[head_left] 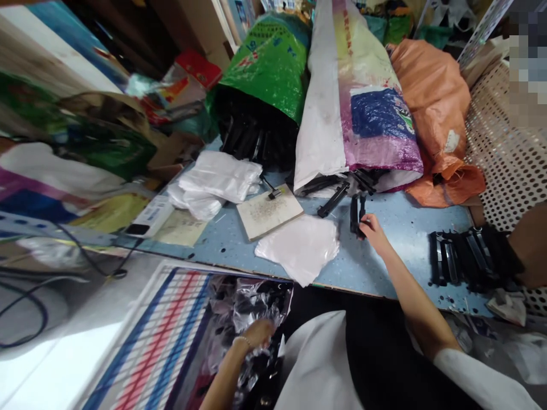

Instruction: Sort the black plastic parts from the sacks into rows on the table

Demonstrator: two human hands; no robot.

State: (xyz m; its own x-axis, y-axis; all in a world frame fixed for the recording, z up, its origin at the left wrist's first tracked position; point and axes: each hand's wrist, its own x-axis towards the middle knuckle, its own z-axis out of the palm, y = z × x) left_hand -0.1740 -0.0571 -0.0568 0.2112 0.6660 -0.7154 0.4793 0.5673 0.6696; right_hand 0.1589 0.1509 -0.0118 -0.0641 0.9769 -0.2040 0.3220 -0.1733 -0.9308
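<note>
My right hand is closed on a slim black plastic part, its fingertips pinching the lower end just above the blue tabletop. Another long black part lies to its left, by the mouth of a white and purple woven sack. My left hand is low, over an open striped bag of dark pieces in clear plastic wrapping. Its fingers are blurred, and whether they grip anything is unclear. A white plastic bag lies flat on the table between my hands.
A green sack full of black parts and an orange sack stand at the back. White bags are stacked left of a worn board. Several black parts sit in a row at right, near a perforated panel.
</note>
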